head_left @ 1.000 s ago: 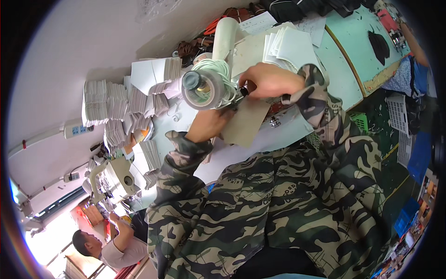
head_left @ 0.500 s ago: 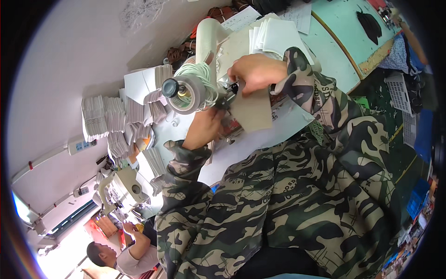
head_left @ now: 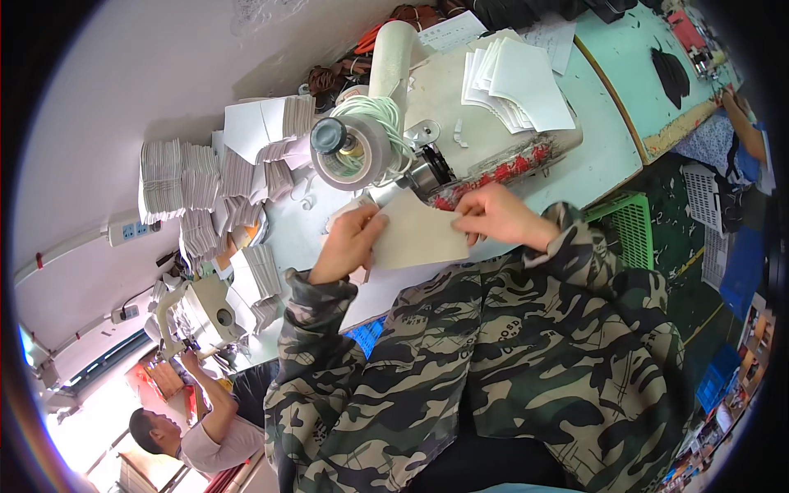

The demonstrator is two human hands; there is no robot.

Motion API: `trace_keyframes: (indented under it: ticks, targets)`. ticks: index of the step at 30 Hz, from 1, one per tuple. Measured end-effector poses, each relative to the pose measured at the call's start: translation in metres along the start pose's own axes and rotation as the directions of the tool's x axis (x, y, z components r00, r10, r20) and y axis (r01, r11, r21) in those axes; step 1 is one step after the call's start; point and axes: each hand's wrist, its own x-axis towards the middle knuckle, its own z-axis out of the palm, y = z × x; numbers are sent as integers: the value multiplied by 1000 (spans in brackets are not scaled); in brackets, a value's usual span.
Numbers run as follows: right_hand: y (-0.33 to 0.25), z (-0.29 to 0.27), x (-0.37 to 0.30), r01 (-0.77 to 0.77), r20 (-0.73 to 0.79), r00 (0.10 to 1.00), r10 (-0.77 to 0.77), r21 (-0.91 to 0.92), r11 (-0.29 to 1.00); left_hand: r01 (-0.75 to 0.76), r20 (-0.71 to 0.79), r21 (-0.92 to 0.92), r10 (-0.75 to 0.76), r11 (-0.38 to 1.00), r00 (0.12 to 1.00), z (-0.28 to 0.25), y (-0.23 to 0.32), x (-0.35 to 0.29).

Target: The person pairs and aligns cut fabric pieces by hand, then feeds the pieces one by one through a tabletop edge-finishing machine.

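Note:
A beige cut sheet [head_left: 419, 237], flat and stiff like card or leather, spans my two hands just in front of a cream machine [head_left: 436, 78]. My left hand [head_left: 349, 244] pinches its left edge between thumb and fingers. The upper right corner is gripped by my right hand [head_left: 500, 218], its fingers closed. At the sheet's far edge is the machine's dark metal working head [head_left: 431, 171], which partly hides that edge. Pale green cord [head_left: 367, 111] lies coiled around the round lamp-like fitting [head_left: 349, 152] above my left hand.
Fanned white cut pieces [head_left: 526, 86] lie on top of the machine. Left stand several stacks of pale pieces [head_left: 181, 181] against the wall. A green plastic basket [head_left: 633, 234] is right of the table. Another person [head_left: 218, 427] works at a second machine [head_left: 201, 312], lower left.
Both hands have drawn back from the machine head toward me, bringing the beige sheet along. My right hand has come down to the sheet's right corner, and my left hand now grips the left edge.

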Motion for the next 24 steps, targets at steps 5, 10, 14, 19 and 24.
trace_keyframes:
  ticks: [5,10,14,19,24]
  targets:
    - [13,28,-2,-122,29,992,119,298,947,51,-42,236,-42,970,998,-17,10,5]
    - [16,21,-16,-66,-75,992,106,408,910,-25,-28,289,35,957,999,-9,34,31]
    - [28,-26,-51,97,-246,969,-3,373,923,40,27,290,-50,956,998,4,54,39]
    - [-52,-107,-95,79,-575,295,-763,-781,619,84,-289,861,346,502,893,-25,-24,20]
    - [-55,-78,-73,91,-387,535,-751,-858,506,-27,-105,911,294,412,950,-37,-90,-11]
